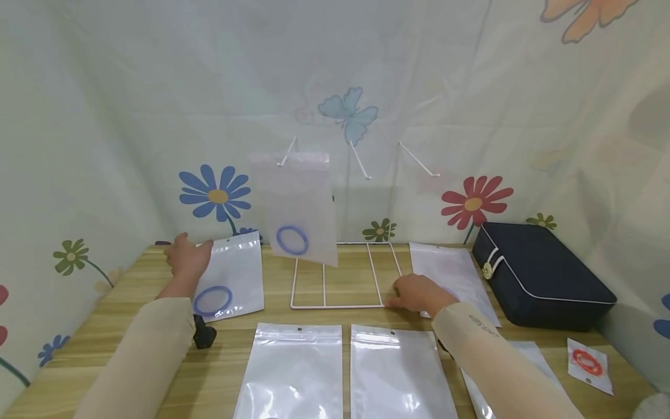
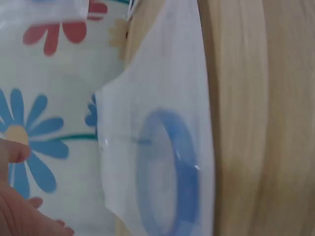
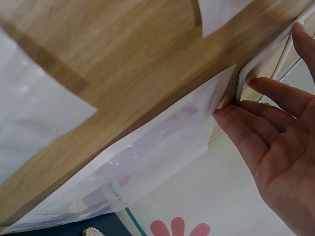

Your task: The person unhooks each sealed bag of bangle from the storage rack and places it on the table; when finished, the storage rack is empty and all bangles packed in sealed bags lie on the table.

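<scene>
A white wire display rack [image 1: 335, 306] with hooks stands at the middle of the table. From its left hook hangs a translucent zip bag [image 1: 300, 195] with a blue ring low in it. My right hand [image 1: 421, 294] holds the rack's front right corner, thumb at the front wire and fingertips [image 3: 256, 84] around the corner. My left hand [image 1: 189, 256] is by the upper left edge of another zip bag [image 1: 238, 273], which lies on the table with a blue ring [image 1: 212, 301] in it. The left wrist view shows that hand with fingers apart, nothing between them.
Two silvery zip bags [image 1: 295, 366] lie at the front. Beside my right hand lies a further bag [image 1: 455, 267], and one more [image 1: 534, 355] is partly under my forearm. A dark blue case [image 1: 544, 273] and a small bag with a red ring [image 1: 588, 364] sit at the right.
</scene>
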A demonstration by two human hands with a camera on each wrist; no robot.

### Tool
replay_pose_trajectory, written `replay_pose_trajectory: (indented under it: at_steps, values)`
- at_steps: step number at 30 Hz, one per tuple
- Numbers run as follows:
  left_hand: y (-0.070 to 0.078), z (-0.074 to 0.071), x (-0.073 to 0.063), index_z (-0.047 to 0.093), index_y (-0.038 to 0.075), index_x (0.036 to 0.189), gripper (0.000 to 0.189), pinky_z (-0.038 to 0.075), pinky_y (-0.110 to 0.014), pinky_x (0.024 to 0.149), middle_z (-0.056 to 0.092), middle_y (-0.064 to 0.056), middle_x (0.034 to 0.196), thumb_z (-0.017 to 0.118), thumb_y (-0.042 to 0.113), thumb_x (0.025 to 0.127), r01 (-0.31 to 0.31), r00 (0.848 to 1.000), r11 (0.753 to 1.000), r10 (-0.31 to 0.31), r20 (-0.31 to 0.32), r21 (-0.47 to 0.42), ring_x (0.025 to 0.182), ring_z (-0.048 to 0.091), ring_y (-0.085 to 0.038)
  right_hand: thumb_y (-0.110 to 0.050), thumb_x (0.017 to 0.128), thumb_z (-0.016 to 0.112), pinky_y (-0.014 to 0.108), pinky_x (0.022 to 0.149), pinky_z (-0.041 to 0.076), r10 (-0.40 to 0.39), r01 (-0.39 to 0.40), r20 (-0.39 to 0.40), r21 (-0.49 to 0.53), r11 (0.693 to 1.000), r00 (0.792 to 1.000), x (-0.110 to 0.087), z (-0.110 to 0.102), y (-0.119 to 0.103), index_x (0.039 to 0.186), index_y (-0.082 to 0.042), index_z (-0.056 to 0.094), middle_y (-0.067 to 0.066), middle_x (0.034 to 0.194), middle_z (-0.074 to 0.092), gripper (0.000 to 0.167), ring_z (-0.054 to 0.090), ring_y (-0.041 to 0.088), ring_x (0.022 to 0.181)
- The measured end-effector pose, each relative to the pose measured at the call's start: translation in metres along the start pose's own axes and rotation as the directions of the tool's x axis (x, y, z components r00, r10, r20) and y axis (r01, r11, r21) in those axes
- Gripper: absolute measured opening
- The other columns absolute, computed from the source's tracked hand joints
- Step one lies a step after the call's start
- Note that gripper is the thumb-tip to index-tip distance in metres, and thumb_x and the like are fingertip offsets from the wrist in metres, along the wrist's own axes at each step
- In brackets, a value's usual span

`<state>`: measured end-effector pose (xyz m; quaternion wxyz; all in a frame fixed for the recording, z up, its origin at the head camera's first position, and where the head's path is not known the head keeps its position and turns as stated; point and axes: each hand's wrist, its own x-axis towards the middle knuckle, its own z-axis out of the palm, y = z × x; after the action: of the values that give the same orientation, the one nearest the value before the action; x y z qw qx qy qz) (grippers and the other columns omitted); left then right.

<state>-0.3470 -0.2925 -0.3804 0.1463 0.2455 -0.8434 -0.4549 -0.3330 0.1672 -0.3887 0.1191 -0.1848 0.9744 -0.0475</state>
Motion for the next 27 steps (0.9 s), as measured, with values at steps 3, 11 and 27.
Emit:
replay_pose_trajectory:
  at_steps: [3,11,27]
  values:
    - [0.020,0.008,-0.005,0.019,0.000,0.155,0.072,0.021,-0.059,0.114,0.015,-0.032,0.155,0.045,0.040,0.102,-0.110,0.993,0.993,0.111,0.029,-0.038,0.142,0.018,-0.049,-0.041,0.091,0.071,0.043,0.084,0.048,-0.005,0.005,0.002,-0.011,1.000,1.000,0.001,0.000,0.001,0.097,-0.004,0.065,0.004,0.087,0.061,0.038,0.053,0.022,0.080]
    - [0.094,0.019,-0.028,0.015,0.013,0.158,0.071,0.020,-0.051,0.118,0.024,-0.013,0.161,0.042,0.050,0.103,-0.254,0.924,0.885,0.341,0.173,-0.390,0.147,0.024,-0.033,-0.042,0.090,0.071,0.042,0.083,0.048,-0.009,0.009,-0.007,-0.009,1.000,1.000,0.003,0.002,0.006,0.094,-0.006,0.064,0.004,0.086,0.061,0.038,0.054,0.021,0.080]
    - [0.151,0.028,-0.047,0.042,0.015,0.141,0.054,0.044,-0.025,0.088,0.050,0.001,0.105,0.066,0.033,0.096,-0.305,0.945,0.737,0.312,-0.097,-0.603,0.098,0.050,-0.012,-0.039,0.092,0.071,0.040,0.076,0.045,-0.021,0.021,-0.017,0.005,1.000,1.000,-0.002,0.003,0.001,0.086,-0.007,0.059,0.003,0.080,0.056,0.034,0.051,0.021,0.075]
